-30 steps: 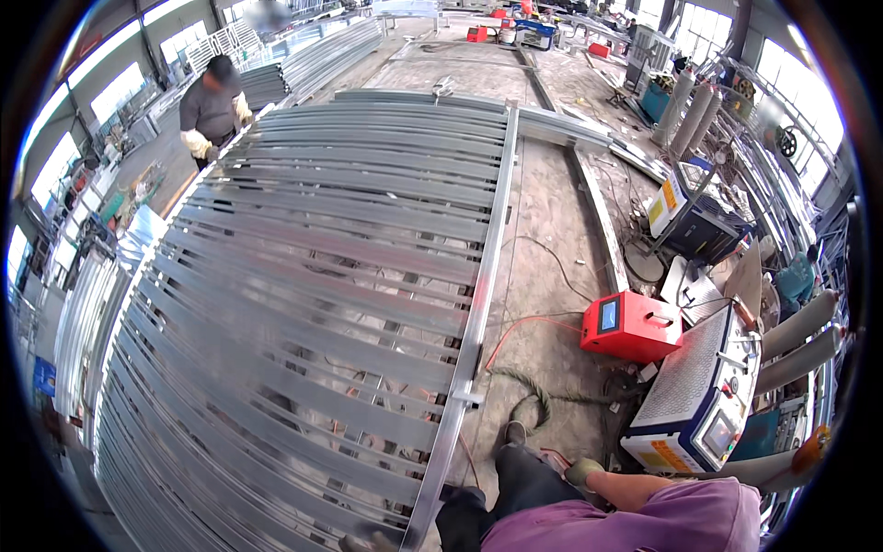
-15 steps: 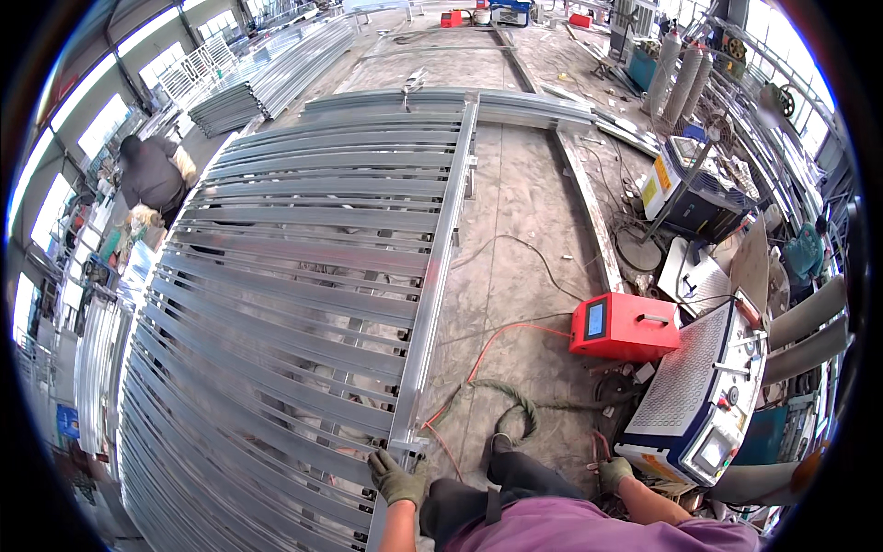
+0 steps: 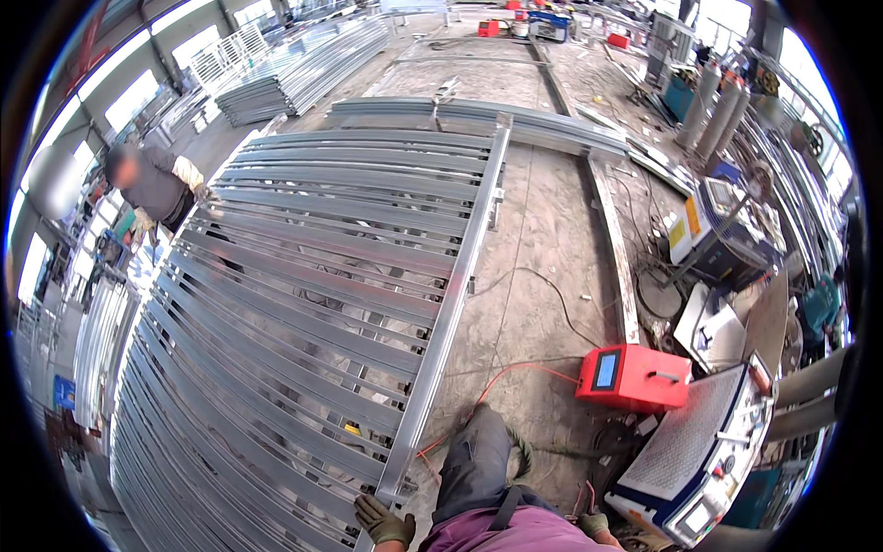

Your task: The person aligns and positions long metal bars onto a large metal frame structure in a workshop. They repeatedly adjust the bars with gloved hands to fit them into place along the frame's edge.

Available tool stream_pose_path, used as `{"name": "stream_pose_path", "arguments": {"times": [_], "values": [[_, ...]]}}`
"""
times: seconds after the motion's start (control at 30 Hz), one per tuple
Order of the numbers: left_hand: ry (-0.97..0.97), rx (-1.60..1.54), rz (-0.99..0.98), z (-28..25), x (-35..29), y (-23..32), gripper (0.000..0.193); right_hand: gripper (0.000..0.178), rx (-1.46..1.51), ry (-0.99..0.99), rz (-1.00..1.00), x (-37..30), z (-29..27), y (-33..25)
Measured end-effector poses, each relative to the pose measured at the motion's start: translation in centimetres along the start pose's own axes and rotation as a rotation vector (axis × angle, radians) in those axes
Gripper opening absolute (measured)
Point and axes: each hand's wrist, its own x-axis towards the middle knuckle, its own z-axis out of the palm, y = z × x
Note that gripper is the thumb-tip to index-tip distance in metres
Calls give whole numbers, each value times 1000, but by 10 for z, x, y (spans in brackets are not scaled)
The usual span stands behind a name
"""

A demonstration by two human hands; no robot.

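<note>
Left of the red box point(image 3: 635, 379) lies the frame point(image 3: 313, 272) — likely heavy, stiff, slick, best held by the rail point(image 3: 441, 340) facing the box. Left hand point(image 3: 384, 523), fingers loosely spread, rests on it, gripping nothing; right hand point(image 3: 596, 526), nearer than the box, half hidden — grip unclear. Floor point(image 3: 543, 221) left of the box gives room

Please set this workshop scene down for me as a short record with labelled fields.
Main item: slatted metal panel with a long side rail on its right
Left hand: gloved, at the rail's near end, fingers spread
Right hand: gloved, at the picture's lower edge; grip unclear
Other person: dark top, at the panel's left side
Floor items, right: red box beside a white-and-blue machine
Cable: orange-red, running to the red box
</note>
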Motion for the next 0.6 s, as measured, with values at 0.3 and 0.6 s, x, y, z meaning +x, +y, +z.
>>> {"name": "stream_pose_path", "arguments": {"times": [0.3, 0.6], "values": [[-23, 28, 119, -15, 5, 14, 121, 32, 452, -86, 149, 57, -243, -226], [-651, 80, -91, -81, 40, 21, 104, 30, 340, 116, -222, 215, -396, -440]]}}
